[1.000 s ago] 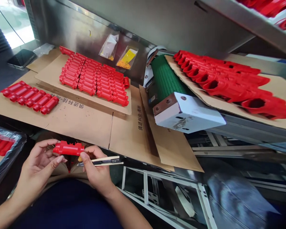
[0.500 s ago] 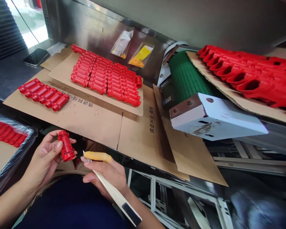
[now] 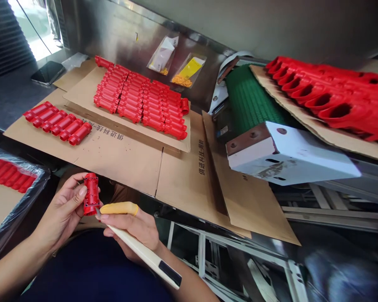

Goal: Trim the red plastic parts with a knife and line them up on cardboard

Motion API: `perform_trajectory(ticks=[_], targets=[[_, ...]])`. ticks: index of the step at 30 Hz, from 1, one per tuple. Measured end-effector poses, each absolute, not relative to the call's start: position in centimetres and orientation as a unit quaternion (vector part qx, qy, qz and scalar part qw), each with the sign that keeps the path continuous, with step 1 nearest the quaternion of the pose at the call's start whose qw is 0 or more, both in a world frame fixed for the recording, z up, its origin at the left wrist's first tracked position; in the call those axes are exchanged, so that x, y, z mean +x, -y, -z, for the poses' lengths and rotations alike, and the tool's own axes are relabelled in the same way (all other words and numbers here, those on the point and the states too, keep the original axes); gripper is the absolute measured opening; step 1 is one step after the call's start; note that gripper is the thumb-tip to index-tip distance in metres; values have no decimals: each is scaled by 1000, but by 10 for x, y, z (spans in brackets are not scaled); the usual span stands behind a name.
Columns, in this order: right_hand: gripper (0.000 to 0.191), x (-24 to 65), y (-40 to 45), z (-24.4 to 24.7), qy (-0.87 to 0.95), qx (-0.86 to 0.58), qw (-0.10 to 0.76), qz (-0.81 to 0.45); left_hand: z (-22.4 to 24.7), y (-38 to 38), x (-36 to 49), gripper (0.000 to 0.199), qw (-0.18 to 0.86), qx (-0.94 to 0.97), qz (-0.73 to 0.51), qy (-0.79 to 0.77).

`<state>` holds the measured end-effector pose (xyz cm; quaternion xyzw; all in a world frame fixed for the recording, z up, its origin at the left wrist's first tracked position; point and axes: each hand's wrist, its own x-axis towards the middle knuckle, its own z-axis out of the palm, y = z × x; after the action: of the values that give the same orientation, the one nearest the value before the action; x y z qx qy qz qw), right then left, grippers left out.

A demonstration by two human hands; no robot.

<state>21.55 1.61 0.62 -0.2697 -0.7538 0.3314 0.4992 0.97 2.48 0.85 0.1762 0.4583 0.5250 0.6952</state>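
Toward the lower left of the frame, the person's left hand [image 3: 64, 205] grips a short, red, plastic cylindrical part [image 3: 91, 193] with a recessed, cut-out face; the thumb presses on its side and the fingers curl behind it. The part stands nearly upright, just below the front edge of the bench.

To its right, at lower centre, the right hand [image 3: 137, 228] has its fingers closed around a slim, cream-coloured cutter with a black end [image 3: 141, 251]. The cutter slants down to the right, and its small blade tip lies at the lower end of the red part; whether it touches cannot be told. A yellow rubber finger cover [image 3: 119, 208] sheathes the index finger.

At left, six ribbed red plastic cylinders [image 3: 58, 123] lie side by side on a flat brown cardboard sheet [image 3: 126, 161]. In the upper centre, rows of similar red plastic pieces [image 3: 141, 100] sit close together on a tan cardboard panel [image 3: 82, 87]. At upper right, larger red plastic housings with round openings [image 3: 334, 100] rest on cardboard above a green ribbed conveyor belt [image 3: 255, 98].
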Motion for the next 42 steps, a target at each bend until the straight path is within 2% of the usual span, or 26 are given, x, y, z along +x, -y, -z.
perform_trajectory(ticks=[4, 13, 24, 29, 34, 38, 40, 42], targets=[[42, 213, -19, -3, 741, -267, 520, -329, -9, -25, 11, 44, 694, 184, -526, -457], [47, 210, -18, 1, 724, -261, 539, -342, -11, -24, 12, 41, 690, 207, -528, -450], [27, 214, -15, -4, 719, -297, 513, -362, -6, -21, 8, 43, 713, 176, -520, -437], [22, 213, -16, -2, 732, -271, 528, -335, -7, -20, 9, 40, 707, 181, -519, -444], [19, 214, -24, -1, 754, -268, 503, -328, -6, -21, 9, 42, 705, 184, -518, -449], [26, 214, -29, 4, 804, -218, 502, -231, -5, -21, 9, 43, 708, 173, -518, -448], [26, 214, -29, 7, 779, -259, 526, -220, -5, -21, 9, 43, 712, 173, -516, -443], [22, 214, -27, 7, 696, -354, 567, -261, -5, -21, 9, 43, 716, 180, -514, -438]])
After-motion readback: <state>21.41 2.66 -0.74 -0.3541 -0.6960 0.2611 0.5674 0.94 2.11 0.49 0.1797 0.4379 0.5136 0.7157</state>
